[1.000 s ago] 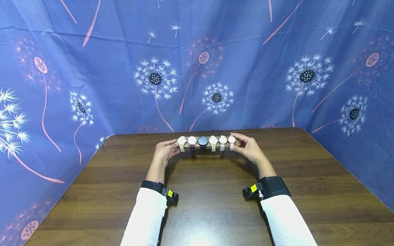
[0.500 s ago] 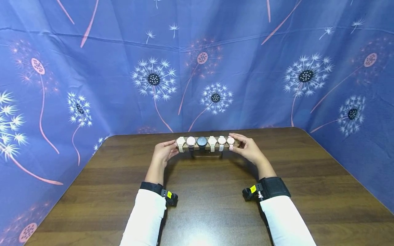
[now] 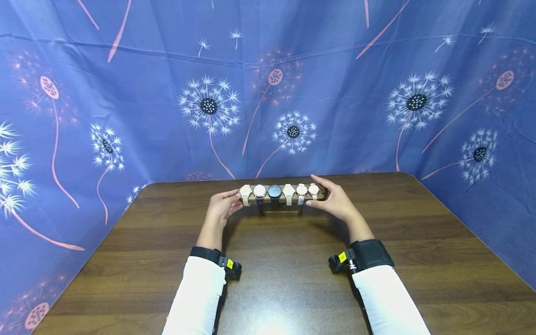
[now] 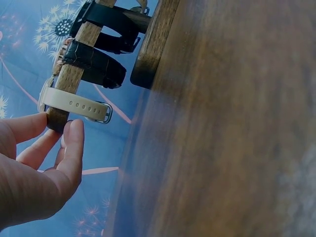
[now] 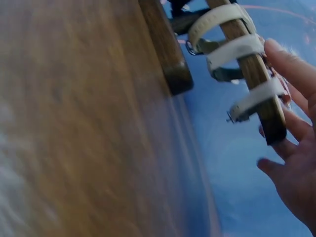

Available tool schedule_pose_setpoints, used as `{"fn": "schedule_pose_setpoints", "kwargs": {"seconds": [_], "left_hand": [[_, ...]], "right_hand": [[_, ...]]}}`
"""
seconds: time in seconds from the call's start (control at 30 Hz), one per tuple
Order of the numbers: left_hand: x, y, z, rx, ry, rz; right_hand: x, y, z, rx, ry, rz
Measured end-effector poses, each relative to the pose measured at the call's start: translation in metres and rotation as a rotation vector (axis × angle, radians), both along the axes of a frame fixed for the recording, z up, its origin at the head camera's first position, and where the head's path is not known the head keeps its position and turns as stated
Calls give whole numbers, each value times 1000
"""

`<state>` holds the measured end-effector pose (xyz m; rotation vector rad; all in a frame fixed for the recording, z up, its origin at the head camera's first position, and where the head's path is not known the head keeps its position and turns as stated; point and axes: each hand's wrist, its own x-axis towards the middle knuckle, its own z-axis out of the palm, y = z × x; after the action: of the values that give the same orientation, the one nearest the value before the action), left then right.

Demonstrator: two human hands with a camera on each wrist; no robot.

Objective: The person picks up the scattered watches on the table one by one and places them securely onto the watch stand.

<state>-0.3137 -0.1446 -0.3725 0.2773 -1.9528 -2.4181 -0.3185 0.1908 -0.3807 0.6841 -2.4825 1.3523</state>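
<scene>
A wooden watch stand (image 4: 70, 79) stands near the table's far edge, its crossbar carrying a row of several wristwatches. A dark-faced watch (image 3: 274, 191) sits near the row's middle. The cream-strapped watch (image 4: 74, 104) is outermost on the left, and a white-strapped watch (image 5: 259, 97) is outermost on the right. With fingertips and thumb, my left hand (image 3: 222, 206) pinches the crossbar's left end. My right hand (image 3: 340, 203) is around the right end, thumb and fingers spread apart; in the right wrist view its fingers reach behind the bar.
The stand's lower wooden base (image 5: 173, 64) lies on the brown wood-grain table (image 3: 276, 260). Close behind the table's far edge hangs a blue dandelion-print cloth (image 3: 356, 116), which also runs along both sides.
My right hand has loosened from the crossbar's right end, its index finger lifting away and its thumb shifting left. The left hand and the stand stay in place.
</scene>
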Motion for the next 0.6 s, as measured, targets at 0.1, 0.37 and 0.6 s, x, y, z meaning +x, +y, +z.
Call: {"fn": "schedule_pose_setpoints", "kwargs": {"seconds": [0.1, 0.37, 0.6], "left_hand": [[0, 0, 1, -6, -1, -4], [1, 1, 2, -6, -1, -3], [2, 1, 2, 0, 9, 2]], "right_hand": [[-1, -8, 1, 94, 113, -57], [-3, -21, -5, 141, 228, -115], [-2, -22, -4, 143, 214, -90]]}}
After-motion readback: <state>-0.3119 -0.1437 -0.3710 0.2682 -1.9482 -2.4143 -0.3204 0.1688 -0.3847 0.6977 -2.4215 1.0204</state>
